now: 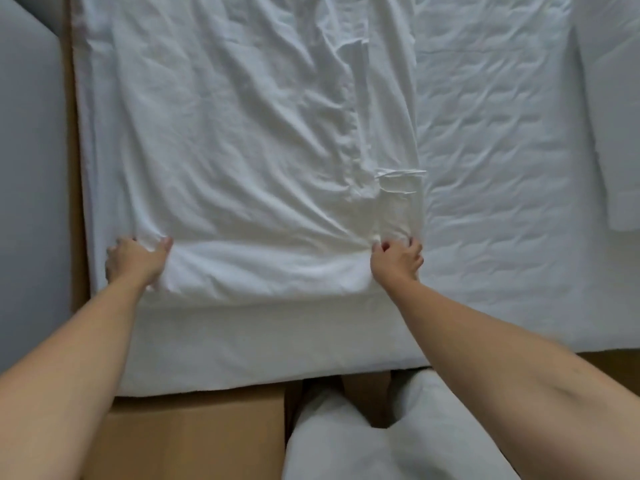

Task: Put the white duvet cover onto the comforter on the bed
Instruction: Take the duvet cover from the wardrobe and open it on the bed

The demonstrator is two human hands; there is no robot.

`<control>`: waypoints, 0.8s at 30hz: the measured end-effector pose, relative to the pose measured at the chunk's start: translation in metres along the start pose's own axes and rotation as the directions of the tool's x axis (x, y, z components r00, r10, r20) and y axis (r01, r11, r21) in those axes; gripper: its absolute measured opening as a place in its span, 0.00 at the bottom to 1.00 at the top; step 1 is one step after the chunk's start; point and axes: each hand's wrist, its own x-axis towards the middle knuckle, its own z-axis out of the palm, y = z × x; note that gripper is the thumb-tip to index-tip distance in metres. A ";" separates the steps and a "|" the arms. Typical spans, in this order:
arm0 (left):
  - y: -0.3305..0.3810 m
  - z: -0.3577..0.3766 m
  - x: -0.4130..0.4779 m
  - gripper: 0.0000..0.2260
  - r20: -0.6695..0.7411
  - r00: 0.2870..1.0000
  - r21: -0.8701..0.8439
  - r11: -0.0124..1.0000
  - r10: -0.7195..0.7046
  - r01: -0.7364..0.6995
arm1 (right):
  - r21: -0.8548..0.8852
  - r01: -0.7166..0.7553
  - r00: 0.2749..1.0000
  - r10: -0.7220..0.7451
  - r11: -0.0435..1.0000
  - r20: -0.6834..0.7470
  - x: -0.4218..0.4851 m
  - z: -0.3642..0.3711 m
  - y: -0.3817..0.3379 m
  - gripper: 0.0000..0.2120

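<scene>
Bedroom scene, brown floor (194, 434) near, grey wall panel (27, 202) far left. Left hand (133, 259) fingers (165, 243) clenched on a bunch of white fabric at the near-left corner of the duvet cover (242, 133); thumb on top, cloth puckered around it. Right hand (398, 259) fingers (414, 243) pinched shut on a gathered fold at the cover's near-right corner, creases radiating from the grip. Both forearms reach out from the near edge. Cover lies spread and wrinkled over the left half of the bed (277, 358), with a long lengthwise fold running far from the right hand. Whether the comforter sits inside: cannot tell. Rumpled white bedding (491, 168) fills the right half, just beside the cover. Another white folded piece (616, 133) far right. Pale grey clothing (381, 445) at the near bottom edge.
</scene>
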 end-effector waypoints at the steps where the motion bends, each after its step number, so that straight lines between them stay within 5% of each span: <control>1: -0.001 0.002 0.000 0.30 0.005 0.999 0.028 0.999 0.036 -0.036 | -0.024 0.021 1.000 -0.020 0.999 0.016 -0.001 0.002 0.000 0.16; 4: -0.001 0.007 -0.004 0.18 0.051 0.986 0.144 0.976 0.158 -0.163 | -0.136 0.089 0.993 -0.077 0.987 0.089 -0.002 0.007 0.000 0.30; 8: -0.018 0.005 0.000 0.13 0.142 0.954 0.319 0.900 0.265 -0.297 | -0.095 0.247 0.954 -0.225 0.964 0.198 0.004 0.017 -0.012 0.20; 13: -0.085 -0.017 -0.004 0.04 0.085 0.985 0.381 0.909 0.148 -0.170 | -0.045 0.401 0.875 -0.368 0.915 0.314 -0.022 0.039 -0.041 0.18; 17: -0.114 -0.014 -0.028 0.06 0.118 0.991 0.432 0.896 0.058 -0.104 | -0.055 0.422 0.868 -0.386 0.905 0.314 -0.031 0.045 -0.026 0.15; 21: -0.065 0.004 -0.077 0.13 0.163 0.986 0.416 0.904 0.039 -0.105 | -0.126 0.318 0.905 -0.262 0.940 0.335 -0.028 0.024 -0.002 0.14; 24: 0.019 0.024 -0.137 0.10 0.349 0.887 0.252 0.881 0.304 -0.401 | -0.095 0.277 0.905 -0.226 0.956 0.361 -0.033 -0.010 0.004 0.14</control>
